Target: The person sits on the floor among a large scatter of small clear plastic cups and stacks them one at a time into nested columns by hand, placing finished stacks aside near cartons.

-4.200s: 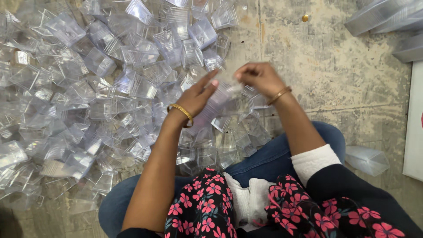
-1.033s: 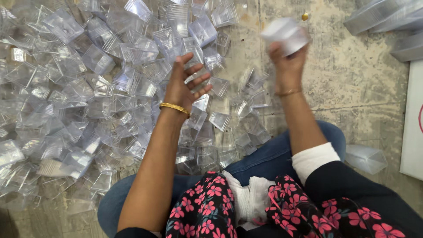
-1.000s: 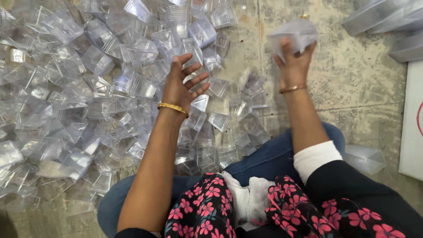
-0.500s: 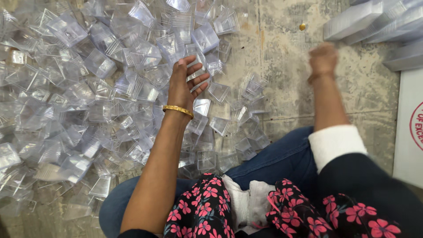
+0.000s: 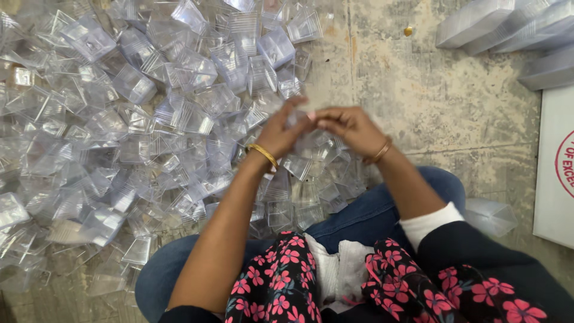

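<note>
A clear cup (image 5: 301, 119) is pinched between the grips of the left hand (image 5: 281, 133) and right hand (image 5: 350, 127), over the near edge of the heap (image 5: 137, 131) on the floor (image 5: 442, 119). Stacks (image 5: 508, 27) are laid at the far right corner; most cups appear left unsorted.

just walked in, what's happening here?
A person sits on the floor with both hands together over a big pile of clear plastic cups. The left hand and right hand meet at one small clear cup, pinched between the fingertips. Stacks of nested cups lie at the upper right, beside a white box.
</note>
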`<move>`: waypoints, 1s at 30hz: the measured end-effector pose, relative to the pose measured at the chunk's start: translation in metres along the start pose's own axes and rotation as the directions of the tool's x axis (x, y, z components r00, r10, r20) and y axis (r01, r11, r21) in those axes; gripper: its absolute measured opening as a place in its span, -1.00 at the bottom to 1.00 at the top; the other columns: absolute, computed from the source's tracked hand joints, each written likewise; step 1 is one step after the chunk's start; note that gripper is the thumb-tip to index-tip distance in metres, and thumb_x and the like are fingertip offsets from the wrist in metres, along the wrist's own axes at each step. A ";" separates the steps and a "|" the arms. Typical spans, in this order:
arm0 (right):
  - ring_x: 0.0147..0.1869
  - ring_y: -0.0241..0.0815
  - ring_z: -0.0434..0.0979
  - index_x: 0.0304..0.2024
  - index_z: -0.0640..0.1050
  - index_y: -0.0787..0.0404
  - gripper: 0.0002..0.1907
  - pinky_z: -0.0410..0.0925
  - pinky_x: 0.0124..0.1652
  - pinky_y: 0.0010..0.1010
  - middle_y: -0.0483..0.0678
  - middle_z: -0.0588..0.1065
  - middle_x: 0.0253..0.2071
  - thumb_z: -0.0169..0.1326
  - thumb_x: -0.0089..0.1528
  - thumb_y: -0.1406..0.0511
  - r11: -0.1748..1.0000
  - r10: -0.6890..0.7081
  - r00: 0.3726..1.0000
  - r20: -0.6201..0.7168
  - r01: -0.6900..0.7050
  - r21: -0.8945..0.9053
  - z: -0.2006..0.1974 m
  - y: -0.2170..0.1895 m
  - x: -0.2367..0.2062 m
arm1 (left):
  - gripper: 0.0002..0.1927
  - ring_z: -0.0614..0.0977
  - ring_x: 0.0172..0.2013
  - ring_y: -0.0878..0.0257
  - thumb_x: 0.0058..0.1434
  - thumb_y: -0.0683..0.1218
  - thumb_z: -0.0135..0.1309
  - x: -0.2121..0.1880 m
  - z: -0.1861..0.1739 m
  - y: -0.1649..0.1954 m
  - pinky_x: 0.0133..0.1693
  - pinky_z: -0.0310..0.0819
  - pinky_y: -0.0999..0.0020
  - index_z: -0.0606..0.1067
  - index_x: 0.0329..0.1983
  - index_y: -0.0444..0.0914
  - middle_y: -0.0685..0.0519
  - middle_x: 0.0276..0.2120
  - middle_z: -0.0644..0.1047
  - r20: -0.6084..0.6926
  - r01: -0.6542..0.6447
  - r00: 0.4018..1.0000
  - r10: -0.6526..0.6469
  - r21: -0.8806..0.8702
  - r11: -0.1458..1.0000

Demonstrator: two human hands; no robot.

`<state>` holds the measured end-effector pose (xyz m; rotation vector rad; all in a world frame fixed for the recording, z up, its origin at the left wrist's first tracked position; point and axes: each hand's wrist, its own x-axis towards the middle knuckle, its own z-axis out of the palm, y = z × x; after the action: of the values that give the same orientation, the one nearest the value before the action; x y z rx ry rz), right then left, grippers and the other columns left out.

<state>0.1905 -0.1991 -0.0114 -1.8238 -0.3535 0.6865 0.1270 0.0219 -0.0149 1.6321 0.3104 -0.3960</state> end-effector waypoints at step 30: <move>-0.16 -0.32 0.70 -0.09 0.60 0.28 -0.81 0.52 -0.16 -0.51 -0.03 0.68 -0.21 0.16 0.23 0.41 0.957 0.262 0.925 -0.275 -0.285 -0.047 0.034 0.062 0.031 | -0.58 0.65 -0.19 -0.05 0.21 0.19 0.14 -0.001 -0.032 0.006 -0.11 0.47 0.14 0.47 -0.26 -0.26 -0.08 -0.25 0.63 -0.329 -0.139 0.909 0.255 0.338 0.931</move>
<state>0.1882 -0.1782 -0.0854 -2.0415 0.0545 0.6108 0.1307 0.0536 -0.0067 2.0277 0.3708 0.0281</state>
